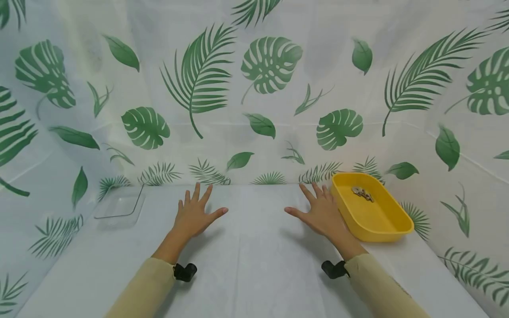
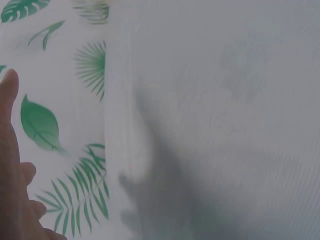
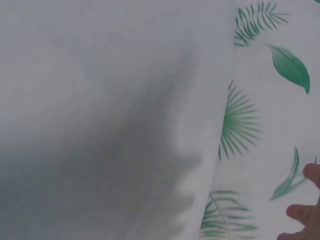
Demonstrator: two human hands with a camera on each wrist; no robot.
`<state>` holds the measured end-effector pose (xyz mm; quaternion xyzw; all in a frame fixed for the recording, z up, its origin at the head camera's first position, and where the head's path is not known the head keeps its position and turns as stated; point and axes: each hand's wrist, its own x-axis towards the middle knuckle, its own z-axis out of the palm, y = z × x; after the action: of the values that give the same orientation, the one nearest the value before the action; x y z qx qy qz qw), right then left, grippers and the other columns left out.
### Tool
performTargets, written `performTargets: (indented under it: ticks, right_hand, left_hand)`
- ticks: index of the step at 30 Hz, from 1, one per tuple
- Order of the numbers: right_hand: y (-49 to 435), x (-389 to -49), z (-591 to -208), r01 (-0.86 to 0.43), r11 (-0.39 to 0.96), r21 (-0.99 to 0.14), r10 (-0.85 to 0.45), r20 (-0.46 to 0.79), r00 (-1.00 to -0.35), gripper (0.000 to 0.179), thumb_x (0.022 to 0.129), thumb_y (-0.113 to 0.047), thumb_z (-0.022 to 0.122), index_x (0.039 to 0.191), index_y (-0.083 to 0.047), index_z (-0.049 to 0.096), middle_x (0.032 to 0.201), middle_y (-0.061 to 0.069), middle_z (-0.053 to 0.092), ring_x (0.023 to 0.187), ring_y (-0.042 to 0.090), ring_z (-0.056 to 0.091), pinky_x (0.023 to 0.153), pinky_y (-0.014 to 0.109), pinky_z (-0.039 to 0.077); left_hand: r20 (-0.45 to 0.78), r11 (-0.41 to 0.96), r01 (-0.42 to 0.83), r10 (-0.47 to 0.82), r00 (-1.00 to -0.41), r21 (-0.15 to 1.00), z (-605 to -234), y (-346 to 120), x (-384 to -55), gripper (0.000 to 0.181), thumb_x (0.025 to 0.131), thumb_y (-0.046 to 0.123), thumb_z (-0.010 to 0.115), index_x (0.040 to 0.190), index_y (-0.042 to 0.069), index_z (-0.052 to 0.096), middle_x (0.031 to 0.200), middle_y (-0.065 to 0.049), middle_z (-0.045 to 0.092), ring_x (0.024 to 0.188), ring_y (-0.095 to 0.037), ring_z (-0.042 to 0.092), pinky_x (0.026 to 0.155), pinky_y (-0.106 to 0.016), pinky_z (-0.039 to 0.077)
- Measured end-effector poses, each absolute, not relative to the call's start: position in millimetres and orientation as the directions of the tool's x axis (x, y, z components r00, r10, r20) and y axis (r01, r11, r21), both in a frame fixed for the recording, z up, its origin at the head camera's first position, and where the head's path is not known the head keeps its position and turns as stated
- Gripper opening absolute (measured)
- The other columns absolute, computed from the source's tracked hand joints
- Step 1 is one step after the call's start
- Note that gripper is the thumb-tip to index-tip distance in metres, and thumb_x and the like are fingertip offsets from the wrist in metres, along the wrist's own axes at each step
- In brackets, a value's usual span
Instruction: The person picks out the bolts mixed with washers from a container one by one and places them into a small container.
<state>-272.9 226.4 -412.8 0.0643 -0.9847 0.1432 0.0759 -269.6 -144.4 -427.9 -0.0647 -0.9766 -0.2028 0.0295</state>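
Left hand: palm down, fingers straight and spread apart, thumb angled inward; out over the desk, with the box to its left, well apart.
Right hand: fingers apart and straight too, thumb pointing toward the other hand; just beside the tray, though whether its outer edge touches the wall cannot be told.
Shadows: dark hand shapes fall on the desk in both wrist views, where only parts of the hands show at the outer edges.
Wrists: a black camera on each, left and right, at the cuffs of beige sleeves.
Tray: yellow, with rounded corners, on the right side of the desk, set at a slant.
Metal pieces: small, silvery, in a cluster inside the tray, toward its far end; too small to name.
Box: clear, near the desk's far left corner.
Desk: white, faintly creased.
Backdrop: white, printed with green leaves, behind and at both sides.
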Motion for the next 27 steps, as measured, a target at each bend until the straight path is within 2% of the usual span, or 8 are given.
performTargets:
  ticks: [3,10,17,21,27]
  right_hand:
    - [241,-271,-414,-0.183,0.93,-0.318,-0.113,0.226,-0.968,0.102,0.083,-0.08,0.056,0.161,-0.021,0.028,0.168,0.021,0.019,0.154,0.051,0.01,0.121,0.073,0.011]
    - [276,-263,-420,-0.24,0.882,-0.406,-0.076,0.38,-0.922,0.091,0.09,-0.063,0.064,0.161,-0.019,0.029,0.166,0.018,0.027,0.155,0.043,0.018,0.121,0.069,0.019]
    - [318,-247,-415,-0.263,0.851,-0.455,0.034,0.546,-0.837,0.066,0.101,-0.043,0.059,0.157,-0.014,0.038,0.161,0.021,0.038,0.148,0.045,0.032,0.119,0.066,0.027]
    - [337,-242,-420,-0.208,0.827,-0.523,0.155,0.567,-0.809,0.064,0.102,-0.038,0.058,0.158,-0.015,0.036,0.162,0.018,0.038,0.149,0.043,0.034,0.122,0.063,0.026]
    - [350,-242,-426,-0.17,0.802,-0.572,0.278,0.611,-0.741,0.062,0.1,-0.034,0.064,0.154,-0.012,0.043,0.158,0.016,0.044,0.149,0.038,0.037,0.127,0.053,0.024]
  left_hand:
    - [0.107,0.9,0.169,0.137,-0.985,0.401,-429,-137,-268,0.098,0.09,0.076,0.051,0.164,0.022,0.014,0.171,-0.019,0.004,0.153,-0.054,0.009,0.119,-0.075,0.013]
    - [0.206,0.842,0.259,0.179,-0.962,0.473,-430,-111,-263,0.082,0.099,0.048,0.06,0.162,0.01,0.022,0.167,-0.023,0.018,0.151,-0.047,0.028,0.12,-0.068,0.026]
    - [0.287,0.758,0.316,0.176,-0.942,0.571,-425,-76,-262,0.074,0.1,0.042,0.06,0.161,0.015,0.028,0.167,-0.009,0.029,0.153,-0.029,0.033,0.124,-0.05,0.032]
    - [0.321,0.738,0.362,0.205,-0.925,0.57,-427,-56,-263,0.07,0.101,0.041,0.059,0.16,0.016,0.03,0.166,-0.003,0.033,0.151,-0.025,0.038,0.123,-0.045,0.034]
    - [0.326,0.738,0.375,0.219,-0.919,0.561,-436,-30,-270,0.068,0.101,0.038,0.059,0.16,0.015,0.032,0.164,-0.003,0.038,0.148,-0.024,0.042,0.122,-0.042,0.037]
